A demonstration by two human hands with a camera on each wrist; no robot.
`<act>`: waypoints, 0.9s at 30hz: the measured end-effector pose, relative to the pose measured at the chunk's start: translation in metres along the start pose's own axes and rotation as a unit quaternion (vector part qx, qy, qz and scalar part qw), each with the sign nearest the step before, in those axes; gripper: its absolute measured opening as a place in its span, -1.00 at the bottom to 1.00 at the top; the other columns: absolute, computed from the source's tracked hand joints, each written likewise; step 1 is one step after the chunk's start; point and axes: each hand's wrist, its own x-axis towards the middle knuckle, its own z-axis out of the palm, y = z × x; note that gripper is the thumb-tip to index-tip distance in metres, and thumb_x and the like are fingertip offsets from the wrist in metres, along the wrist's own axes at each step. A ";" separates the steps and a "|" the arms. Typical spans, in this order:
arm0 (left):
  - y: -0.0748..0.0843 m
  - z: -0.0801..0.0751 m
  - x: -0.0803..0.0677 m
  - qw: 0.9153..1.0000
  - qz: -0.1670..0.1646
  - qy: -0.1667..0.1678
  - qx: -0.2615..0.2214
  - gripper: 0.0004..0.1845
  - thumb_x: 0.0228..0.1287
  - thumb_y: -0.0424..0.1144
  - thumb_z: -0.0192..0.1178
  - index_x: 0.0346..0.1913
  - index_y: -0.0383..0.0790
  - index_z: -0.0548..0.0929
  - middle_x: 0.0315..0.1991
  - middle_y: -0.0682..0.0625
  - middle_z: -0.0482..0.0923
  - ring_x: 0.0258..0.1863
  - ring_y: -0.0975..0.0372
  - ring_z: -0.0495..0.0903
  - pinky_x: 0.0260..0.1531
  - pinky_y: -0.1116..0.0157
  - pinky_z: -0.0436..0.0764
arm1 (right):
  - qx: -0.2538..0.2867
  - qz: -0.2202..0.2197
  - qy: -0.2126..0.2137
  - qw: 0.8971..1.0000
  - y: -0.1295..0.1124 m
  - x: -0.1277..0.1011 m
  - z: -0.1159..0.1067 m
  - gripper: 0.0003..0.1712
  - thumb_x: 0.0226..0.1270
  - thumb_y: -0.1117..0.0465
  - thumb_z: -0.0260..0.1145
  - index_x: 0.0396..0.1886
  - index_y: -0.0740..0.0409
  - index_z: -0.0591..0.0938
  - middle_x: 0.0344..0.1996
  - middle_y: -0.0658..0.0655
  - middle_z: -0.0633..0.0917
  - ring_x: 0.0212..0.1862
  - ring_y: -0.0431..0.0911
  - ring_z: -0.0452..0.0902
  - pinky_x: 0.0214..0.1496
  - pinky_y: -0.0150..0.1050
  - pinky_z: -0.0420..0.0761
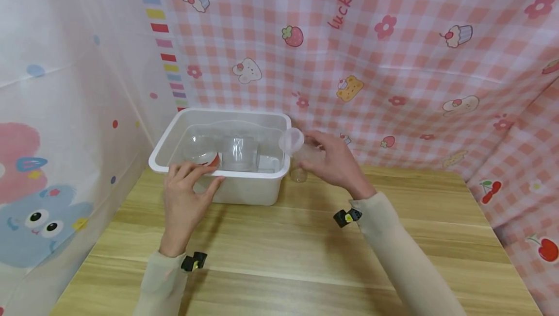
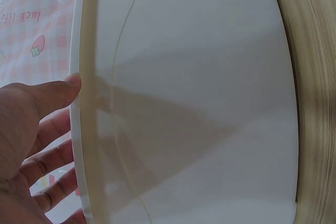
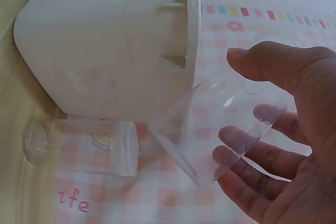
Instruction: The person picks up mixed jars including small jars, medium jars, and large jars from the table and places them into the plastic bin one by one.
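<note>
My left hand (image 1: 188,192) grips the near rim of a white plastic basin (image 1: 244,190), fingers over the edge and thumb on the outer side. In the left wrist view the thumb (image 2: 65,90) touches the rim. Beyond the basin's right end, my right hand (image 1: 334,160) holds a clear plastic jar (image 3: 205,124) tilted, its whitish translucent end toward the basin. Thumb and fingers lie on opposite sides of this jar. Below it, a second clear jar (image 3: 84,145) with a frosted top stands upright on the table, close beside the basin.
Inside the basin lie several clear containers, including a wide one (image 1: 239,151) in the middle and a round one at the left with a red piece (image 1: 214,160) by it. The basin stands on a wood-grain table (image 1: 279,257) against a pink checked cloth (image 1: 340,73).
</note>
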 end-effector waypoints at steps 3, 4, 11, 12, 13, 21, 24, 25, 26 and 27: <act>0.001 0.000 0.000 1.000 0.004 0.003 -0.002 -0.68 -0.04 -0.21 0.65 -0.21 -0.24 0.84 -0.26 -0.10 0.73 -0.16 -0.04 0.49 -0.12 0.07 0.33 | -0.017 -0.009 -0.004 1.000 -0.004 0.004 -0.003 -0.24 0.17 0.04 0.57 0.38 0.06 0.55 0.19 0.15 0.69 0.17 0.05 0.60 0.25 0.08 0.57; 0.001 0.000 0.001 1.000 0.006 0.004 -0.003 -0.68 -0.05 -0.21 0.65 -0.20 -0.23 0.84 -0.27 -0.10 0.73 -0.16 -0.04 0.49 -0.12 0.08 0.33 | -0.021 -0.013 -0.005 1.000 -0.005 0.005 -0.003 -0.24 0.18 0.05 0.56 0.38 0.07 0.55 0.20 0.16 0.68 0.18 0.06 0.60 0.26 0.08 0.57; 0.001 0.001 0.001 1.000 0.010 0.016 -0.007 -0.68 -0.08 -0.23 0.66 -0.22 -0.22 0.84 -0.27 -0.08 0.74 -0.18 -0.03 0.51 -0.15 0.10 0.32 | -0.049 -0.043 -0.011 0.998 -0.012 0.012 -0.007 -0.29 0.17 0.08 0.56 0.34 0.00 0.59 0.22 0.08 0.68 0.21 0.03 0.60 0.27 0.04 0.57; 0.001 0.001 0.001 1.000 0.010 0.014 -0.006 -0.68 -0.08 -0.23 0.66 -0.22 -0.22 0.84 -0.27 -0.09 0.74 -0.18 -0.03 0.50 -0.14 0.10 0.32 | -0.058 -0.045 -0.013 0.997 -0.012 0.013 -0.007 -0.29 0.18 0.07 0.56 0.35 0.01 0.59 0.24 0.07 0.67 0.23 0.03 0.59 0.29 0.04 0.56; 0.001 0.001 0.001 1.000 0.009 0.011 -0.004 -0.68 -0.08 -0.23 0.66 -0.22 -0.23 0.84 -0.27 -0.09 0.74 -0.17 -0.03 0.50 -0.14 0.09 0.32 | -0.066 -0.046 -0.014 0.997 -0.013 0.014 -0.007 -0.29 0.18 0.07 0.55 0.34 0.01 0.59 0.26 0.06 0.66 0.25 0.03 0.58 0.31 0.03 0.55; 0.000 0.000 0.000 1.000 -0.003 -0.004 0.004 -0.69 -0.04 -0.23 0.64 -0.20 -0.24 0.83 -0.26 -0.11 0.72 -0.17 -0.02 0.48 -0.13 0.06 0.33 | -0.112 -0.060 -0.034 0.991 -0.027 0.022 -0.009 -0.29 0.19 0.03 0.55 0.36 -0.02 0.58 0.32 0.08 0.62 0.34 0.04 0.52 0.39 0.03 0.49; 0.000 0.000 0.000 1.000 -0.004 -0.005 0.003 -0.69 -0.04 -0.23 0.64 -0.20 -0.25 0.83 -0.26 -0.11 0.71 -0.17 -0.03 0.47 -0.12 0.07 0.33 | -0.135 -0.068 -0.045 0.987 -0.034 0.026 -0.009 -0.28 0.19 0.02 0.54 0.37 -0.04 0.57 0.33 0.08 0.62 0.36 0.05 0.50 0.40 0.03 0.48; 0.000 0.000 0.000 1.000 -0.003 -0.003 0.003 -0.69 -0.05 -0.24 0.65 -0.21 -0.25 0.83 -0.26 -0.11 0.71 -0.17 -0.03 0.48 -0.13 0.07 0.33 | -0.143 -0.070 -0.050 0.986 -0.036 0.027 -0.009 -0.28 0.19 0.02 0.54 0.37 -0.04 0.57 0.33 0.09 0.61 0.36 0.05 0.50 0.41 0.03 0.48; 0.000 0.000 0.000 1.000 -0.003 0.000 0.002 -0.69 -0.05 -0.24 0.65 -0.21 -0.25 0.83 -0.27 -0.11 0.71 -0.17 -0.03 0.47 -0.13 0.07 0.32 | -0.150 -0.073 -0.055 0.984 -0.039 0.029 -0.009 -0.27 0.20 0.02 0.54 0.38 -0.05 0.56 0.34 0.10 0.60 0.36 0.06 0.49 0.41 0.03 0.47; 0.000 0.001 0.000 1.000 -0.002 0.001 0.003 -0.69 -0.06 -0.25 0.65 -0.21 -0.26 0.83 -0.27 -0.11 0.71 -0.18 -0.03 0.47 -0.14 0.07 0.32 | -0.158 -0.075 -0.060 0.983 -0.042 0.030 -0.009 -0.27 0.19 0.02 0.54 0.38 -0.06 0.56 0.35 0.11 0.59 0.38 0.07 0.48 0.42 0.03 0.47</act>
